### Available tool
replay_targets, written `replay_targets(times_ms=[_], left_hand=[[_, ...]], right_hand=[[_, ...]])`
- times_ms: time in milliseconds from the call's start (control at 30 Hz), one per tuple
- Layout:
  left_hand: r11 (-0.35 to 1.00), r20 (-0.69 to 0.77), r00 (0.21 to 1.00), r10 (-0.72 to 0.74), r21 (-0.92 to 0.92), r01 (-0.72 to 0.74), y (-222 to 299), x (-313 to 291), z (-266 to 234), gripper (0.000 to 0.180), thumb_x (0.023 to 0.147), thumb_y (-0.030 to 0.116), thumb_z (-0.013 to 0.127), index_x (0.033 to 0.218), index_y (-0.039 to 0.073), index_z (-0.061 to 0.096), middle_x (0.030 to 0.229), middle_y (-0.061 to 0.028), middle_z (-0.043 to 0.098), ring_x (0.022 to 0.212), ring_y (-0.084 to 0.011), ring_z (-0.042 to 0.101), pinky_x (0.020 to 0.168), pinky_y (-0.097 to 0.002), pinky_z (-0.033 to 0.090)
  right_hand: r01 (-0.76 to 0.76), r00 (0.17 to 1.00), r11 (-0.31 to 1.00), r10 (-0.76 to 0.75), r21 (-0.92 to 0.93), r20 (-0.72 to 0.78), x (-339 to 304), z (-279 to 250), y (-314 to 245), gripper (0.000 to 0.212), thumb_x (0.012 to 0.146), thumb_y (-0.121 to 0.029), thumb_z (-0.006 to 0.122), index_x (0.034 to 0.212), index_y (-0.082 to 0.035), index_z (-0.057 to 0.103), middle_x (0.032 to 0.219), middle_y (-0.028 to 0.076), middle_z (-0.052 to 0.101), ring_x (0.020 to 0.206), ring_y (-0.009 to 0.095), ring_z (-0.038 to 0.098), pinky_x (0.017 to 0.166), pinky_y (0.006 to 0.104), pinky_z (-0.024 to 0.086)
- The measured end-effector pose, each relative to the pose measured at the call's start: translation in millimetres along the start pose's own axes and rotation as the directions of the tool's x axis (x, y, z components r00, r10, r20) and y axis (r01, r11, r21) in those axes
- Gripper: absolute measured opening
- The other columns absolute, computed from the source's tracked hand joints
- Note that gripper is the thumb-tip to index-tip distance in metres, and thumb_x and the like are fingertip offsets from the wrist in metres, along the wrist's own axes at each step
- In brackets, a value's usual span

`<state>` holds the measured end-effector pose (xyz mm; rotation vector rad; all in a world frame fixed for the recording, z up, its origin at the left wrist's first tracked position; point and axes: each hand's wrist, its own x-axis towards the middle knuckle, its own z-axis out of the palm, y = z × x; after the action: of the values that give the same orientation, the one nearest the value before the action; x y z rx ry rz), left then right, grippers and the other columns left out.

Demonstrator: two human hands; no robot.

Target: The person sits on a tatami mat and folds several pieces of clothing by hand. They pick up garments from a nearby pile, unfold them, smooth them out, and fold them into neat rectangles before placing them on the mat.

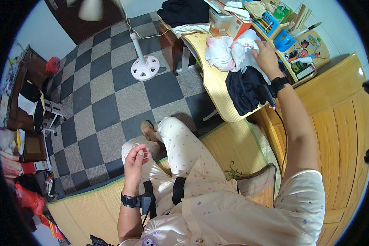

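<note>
My right hand reaches over the wooden desk at the upper right. Its curled fingers are at a crumpled white cloth and seem to pinch its edge. Beside this cloth lies a white towel with pinkish patches. Black fabric is bunched on the desk just below my right wrist. Over my lap, my left hand is raised, its thumb and fingers pinched together. A thin pale sliver shows at those fingertips, too small to name.
The desk also bears a clear plastic box, a blue pen cup and a small shelf of items. Black clothing lies farther back. A white fan base stands on the checkered floor. A wooden headboard is at right.
</note>
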<state>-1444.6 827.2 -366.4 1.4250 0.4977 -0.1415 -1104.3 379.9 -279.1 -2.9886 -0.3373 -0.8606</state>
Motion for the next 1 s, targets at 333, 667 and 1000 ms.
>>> replay_targets(times_ms=[333,667,1000], left_hand=[[0.995,-0.012,0.995,-0.098,-0.007,0.098,-14,4,-4,0.026,0.101,0.022,0.049,0.119,0.007,0.059,0.106,-0.0027,0.065,0.088,-0.01,0.061,0.078,-0.0264,0.051],[0.991,-0.037,0.992,-0.121,-0.055,0.119,-13,19,-1,0.025,0.101,0.02,0.048,0.118,0.007,0.059,0.105,-0.0035,0.065,0.088,-0.0104,0.062,0.078,-0.0254,0.051],[0.96,-0.004,0.97,-0.244,-0.143,0.241,-26,27,-5,0.025,0.101,0.021,0.048,0.118,0.007,0.059,0.103,-0.0031,0.065,0.087,-0.011,0.062,0.077,-0.0255,0.051]], right_hand=[[0.093,0.809,0.995,-0.052,-0.041,0.586,35,50,-76,0.051,0.091,-0.041,0.049,0.132,-0.012,0.052,0.126,0.022,0.056,0.113,0.037,0.056,0.097,0.0456,0.044],[0.281,0.936,0.942,-0.312,0.184,0.162,24,117,-115,0.026,0.088,-0.009,0.042,0.095,0.002,0.064,0.105,0.026,0.065,0.102,0.034,0.063,0.091,0.0408,0.049],[-0.078,0.908,0.995,0.043,0.067,0.416,58,82,-97,0.046,0.091,-0.032,0.05,0.127,-0.005,0.056,0.122,0.018,0.06,0.115,0.038,0.056,0.097,0.0474,0.044]])
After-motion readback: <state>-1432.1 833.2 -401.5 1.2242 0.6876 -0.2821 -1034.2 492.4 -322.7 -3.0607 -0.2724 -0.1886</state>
